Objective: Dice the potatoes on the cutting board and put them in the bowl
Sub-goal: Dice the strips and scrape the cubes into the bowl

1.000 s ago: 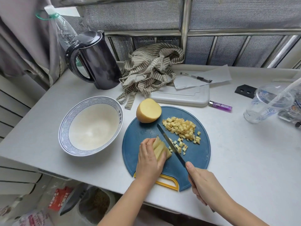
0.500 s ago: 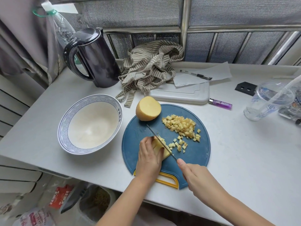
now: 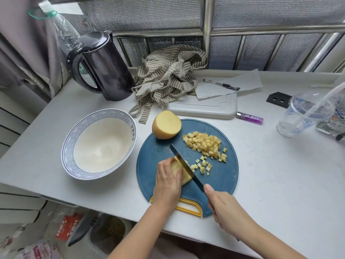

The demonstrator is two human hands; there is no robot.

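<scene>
My left hand (image 3: 168, 182) curls over the bundle of potato sticks (image 3: 183, 176), just toward 7 o'clock from the middle of the cutting board (image 3: 220, 174), with the fingertips bent onto its top. My right hand (image 3: 222, 206) is closed around the handle of the knife (image 3: 186, 165), which it hides, with one finger pushed forward to the heel of the blade.

The blade sits right against my left fingertips, so if the bundle rolls or my knuckles flatten, the edge could catch a finger. The sticks are cut through lengthwise already, so I think too light a hold would let them splay and the dice come out uneven. Loose dice (image 3: 202, 166) lie just beside the blade at 3 o'clock, and a hard chop could flick them off onto the counter (image 3: 280, 174). The half potato (image 3: 166, 124) sits on the board's rim at 11 o'clock, and a nudge could roll it off.

The knife's long axis runs from tip at 11 o'clock to handle at 5 o'clock. The bundle is mostly under my palm; I judge its length crosses the blade, roughly 8 to 2 o'clock. The diced pile (image 3: 203, 143) lies at 1 o'clock, and the bowl (image 3: 65, 146) stands beside the board at 9 o'clock, with no potato in it.
</scene>
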